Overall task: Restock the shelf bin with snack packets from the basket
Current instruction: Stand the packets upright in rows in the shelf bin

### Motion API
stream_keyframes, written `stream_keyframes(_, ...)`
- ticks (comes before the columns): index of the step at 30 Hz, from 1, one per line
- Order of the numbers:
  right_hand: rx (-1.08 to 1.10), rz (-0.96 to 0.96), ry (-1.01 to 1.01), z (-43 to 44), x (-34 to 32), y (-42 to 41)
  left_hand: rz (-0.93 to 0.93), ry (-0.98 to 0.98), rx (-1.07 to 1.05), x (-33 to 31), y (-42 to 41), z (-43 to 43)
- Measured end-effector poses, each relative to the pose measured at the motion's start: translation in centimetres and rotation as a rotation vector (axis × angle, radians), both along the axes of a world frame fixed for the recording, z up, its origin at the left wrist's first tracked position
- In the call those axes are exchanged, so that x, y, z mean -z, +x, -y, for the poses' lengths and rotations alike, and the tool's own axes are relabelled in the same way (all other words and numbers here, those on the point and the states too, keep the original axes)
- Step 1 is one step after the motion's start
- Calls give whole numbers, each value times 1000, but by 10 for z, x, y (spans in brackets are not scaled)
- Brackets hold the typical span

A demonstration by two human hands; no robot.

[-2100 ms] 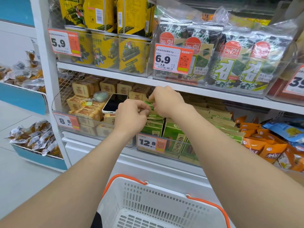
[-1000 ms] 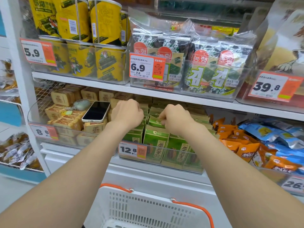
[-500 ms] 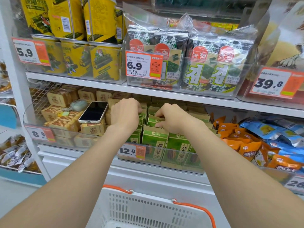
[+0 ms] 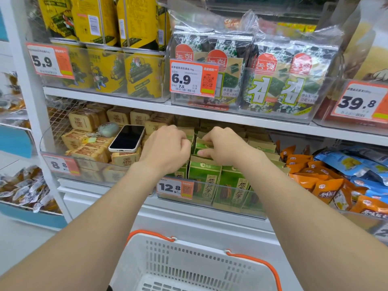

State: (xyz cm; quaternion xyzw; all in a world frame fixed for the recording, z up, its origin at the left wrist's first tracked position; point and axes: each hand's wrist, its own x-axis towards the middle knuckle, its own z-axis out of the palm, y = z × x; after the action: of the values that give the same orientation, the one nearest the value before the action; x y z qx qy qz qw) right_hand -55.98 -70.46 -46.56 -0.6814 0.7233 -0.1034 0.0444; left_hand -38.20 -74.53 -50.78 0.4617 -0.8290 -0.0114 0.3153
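1. On the middle shelf, a clear plastic shelf bin [image 4: 247, 208] with an orange-and-white 12.8 price tag [image 4: 175, 188] on its front wall holds rows of upright green-and-tan paper snack packets [image 4: 204, 179].
2. Both bare forearms reach up into this bin, and the two hands sit close together over the packet tops, just apart.
3. The left hand [image 4: 165, 150] is balled, its fingers curled in against the top of the left row. The back of the hand hides whether they grip a packet.
4. The right hand [image 4: 226, 148] pinches the folded top of one packet, with its fingers hooked over the back edge and the thumb lying along the front.
5. Below the arms, at the bottom edge of the view, is a white slotted plastic basket [image 4: 159, 261] with orange handles.
6. Just left of the left hand, a black-screened smartphone [image 4: 127, 138] lies face up on tan wrapped packets [image 4: 90, 153] in the neighbouring bin.
7. To the right of the task bin lie orange foil packets [image 4: 319, 183] and, beyond them, blue foil packets [image 4: 346, 162].
8. On the shelf above stand yellow cylindrical cans [image 4: 109, 68] at left and dark green seaweed packs [image 4: 273, 85] at centre, each group in a clear bin.
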Motion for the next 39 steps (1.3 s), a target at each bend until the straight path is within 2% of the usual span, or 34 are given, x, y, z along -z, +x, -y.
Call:
stream_keyframes(3,4,36,-39,3,-1,3,81,128,1,-9,2,1)
stream_keyframes(8,53,-9,-75,3,0,6,213,266,-9,-18,-2,5)
stream_keyframes(11,94,-5,-107,2,1,9,221,218,-9,-10,-6,5)
stream_keyframes(15,126,43,-160,-4,7,11,-1,-8,-39,6,-6,1)
stream_keyframes(18,96,12,-230,-8,13,9,147,-107,-94,8,-5,4)
stream_keyframes(23,60,62,-234,-19,18,5,186,-44,16,-1,-4,10)
stream_keyframes(28,103,-82,-259,-12,13,13,200,119,40,-5,-9,12)
stream_keyframes(32,123,-46,-134,-1,8,9,189,220,38,-4,-6,11)
stream_keyframes(36,97,-89,-49,7,5,7,206,266,43,2,-3,7)
stream_keyframes(39,70,22,-74,-2,10,8,250,229,47,4,-5,0)
